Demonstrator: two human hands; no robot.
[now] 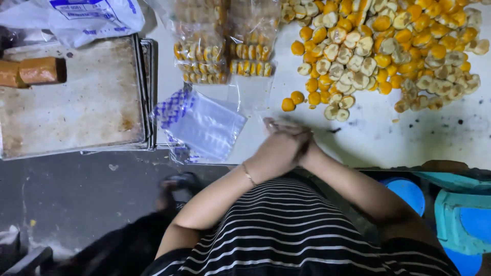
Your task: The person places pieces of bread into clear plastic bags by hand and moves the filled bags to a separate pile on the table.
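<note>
Left hand (276, 148) and right hand (299, 143) pressed flat together, nothing visibly between them, at the table's (368, 143) near edge. Stack of empty bags (204, 125) lies just left; biscuit pile (378, 51) beyond, bare tabletop between.

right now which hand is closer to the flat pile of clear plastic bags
Left. The left hand sits just beside the plastic bags; the right hand is pressed against it on the far side, nearer the heap of yellow pieces.
</note>
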